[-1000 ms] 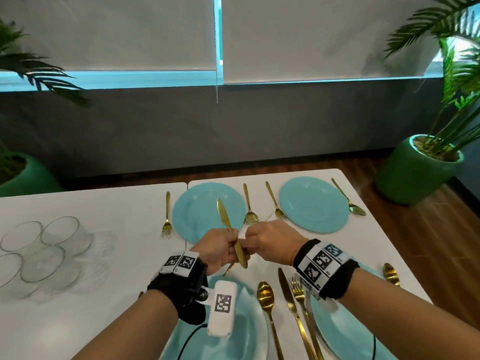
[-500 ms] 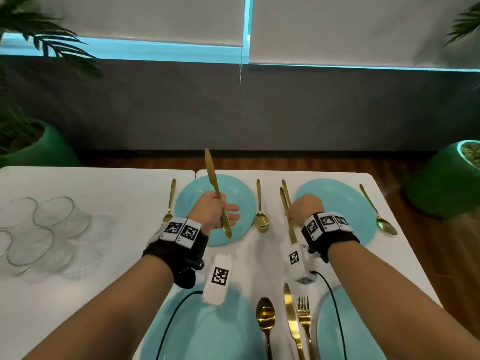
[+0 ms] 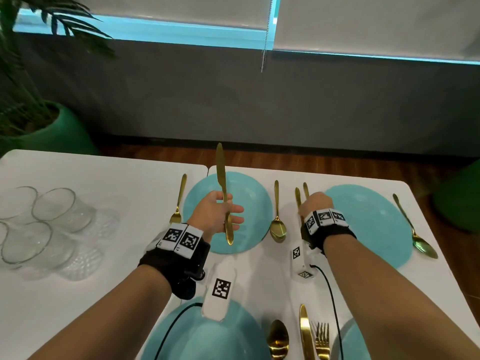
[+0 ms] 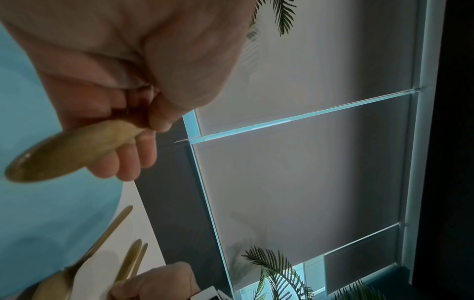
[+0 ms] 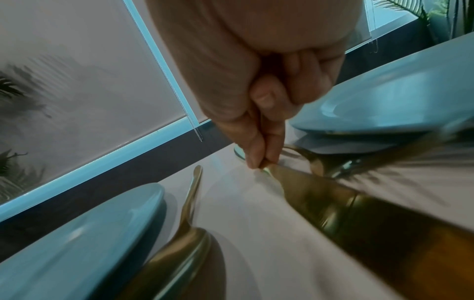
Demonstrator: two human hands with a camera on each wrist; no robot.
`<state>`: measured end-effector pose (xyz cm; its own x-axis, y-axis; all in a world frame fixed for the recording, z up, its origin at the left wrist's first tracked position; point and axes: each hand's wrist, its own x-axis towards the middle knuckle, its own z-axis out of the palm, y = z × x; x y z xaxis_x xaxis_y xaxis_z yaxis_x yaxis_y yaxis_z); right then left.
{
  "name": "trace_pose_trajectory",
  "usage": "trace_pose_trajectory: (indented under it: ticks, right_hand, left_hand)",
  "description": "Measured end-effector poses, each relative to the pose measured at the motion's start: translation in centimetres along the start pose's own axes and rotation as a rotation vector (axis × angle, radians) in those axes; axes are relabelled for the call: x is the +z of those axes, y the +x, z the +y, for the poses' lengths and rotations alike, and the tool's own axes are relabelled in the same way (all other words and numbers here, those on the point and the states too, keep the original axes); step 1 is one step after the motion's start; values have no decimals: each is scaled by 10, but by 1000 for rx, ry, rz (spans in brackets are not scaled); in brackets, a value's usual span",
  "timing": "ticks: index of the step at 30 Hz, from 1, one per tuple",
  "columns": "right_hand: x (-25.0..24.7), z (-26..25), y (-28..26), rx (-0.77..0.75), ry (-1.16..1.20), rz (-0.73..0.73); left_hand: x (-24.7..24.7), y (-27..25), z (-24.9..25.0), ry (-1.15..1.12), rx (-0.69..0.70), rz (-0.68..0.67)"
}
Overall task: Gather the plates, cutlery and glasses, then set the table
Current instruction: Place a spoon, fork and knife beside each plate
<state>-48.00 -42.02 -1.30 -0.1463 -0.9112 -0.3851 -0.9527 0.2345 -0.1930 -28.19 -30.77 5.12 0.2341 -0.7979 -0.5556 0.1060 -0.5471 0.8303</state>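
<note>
Left hand (image 3: pixel 217 214) grips gold metal table knife (image 3: pixel 222 188), raised above far-left round turquoise plate (image 3: pixel 249 203). Right hand (image 3: pixel 315 203) pinches second gold knife (image 3: pixel 298 197) on white surface (image 3: pixel 117 178), right of that plate.

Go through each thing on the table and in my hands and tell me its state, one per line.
Left hand: grips a gold knife, raised over the far left plate.
Right hand: pinches a second knife, low at the table beside a fork handle.
Far spoons: lying flat.
Far left fork: lying flat.
Near spoon, knife, fork: laid between the near plates.
Glasses: clustered upright, empty.
</note>
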Motion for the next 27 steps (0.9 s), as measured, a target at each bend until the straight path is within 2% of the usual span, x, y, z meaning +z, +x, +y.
trace_pose_trajectory:
  ticks: [7, 27]
  right_hand:
    - [-1, -6, 11, 37, 48, 70]
    - [10, -1, 37, 35, 28, 84]
  left_hand:
    - [-2, 7, 0, -7, -8, 6]
    - [1, 8, -6, -1, -22, 11]
